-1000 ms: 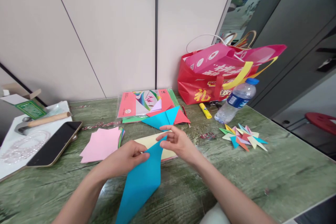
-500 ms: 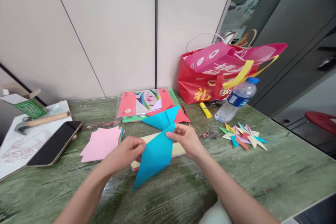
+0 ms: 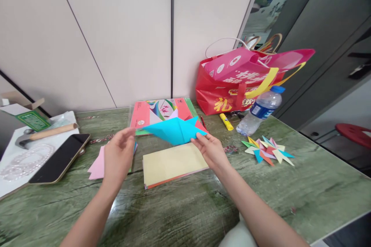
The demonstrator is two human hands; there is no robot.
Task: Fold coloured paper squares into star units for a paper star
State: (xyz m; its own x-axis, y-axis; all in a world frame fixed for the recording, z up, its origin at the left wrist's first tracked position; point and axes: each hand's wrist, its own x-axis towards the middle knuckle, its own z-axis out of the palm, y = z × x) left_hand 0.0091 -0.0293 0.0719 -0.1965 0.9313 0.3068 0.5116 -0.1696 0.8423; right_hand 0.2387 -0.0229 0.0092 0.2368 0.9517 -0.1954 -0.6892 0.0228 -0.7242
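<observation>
A blue folded paper (image 3: 171, 131) is pinched at its right end between the thumb and fingers of my right hand (image 3: 211, 149). It overlaps another blue folded piece, whose points show at the right, above red folded paper (image 3: 202, 126). To the left, my left hand (image 3: 119, 152) is raised with loosely bent fingers, apart from the blue paper's pointed left tip and holding nothing. Below the blue paper lies a stack of pale yellow paper strips (image 3: 174, 164) with other colours under it. Pink paper sheets (image 3: 97, 166) are partly hidden behind my left hand.
A packet of coloured paper (image 3: 139, 114) lies at the back. Rightward are a glue stick (image 3: 226, 122), a water bottle (image 3: 261, 110), a red bag (image 3: 214, 92) and folded paper stars (image 3: 269, 150). A phone (image 3: 60, 158), hammer (image 3: 53, 132) and beads (image 3: 27, 162) lie left.
The blue paper has moved up and away, turning from slanted to nearly level over the other blue piece. My left hand has let go and shifted left, uncovering the yellow strips.
</observation>
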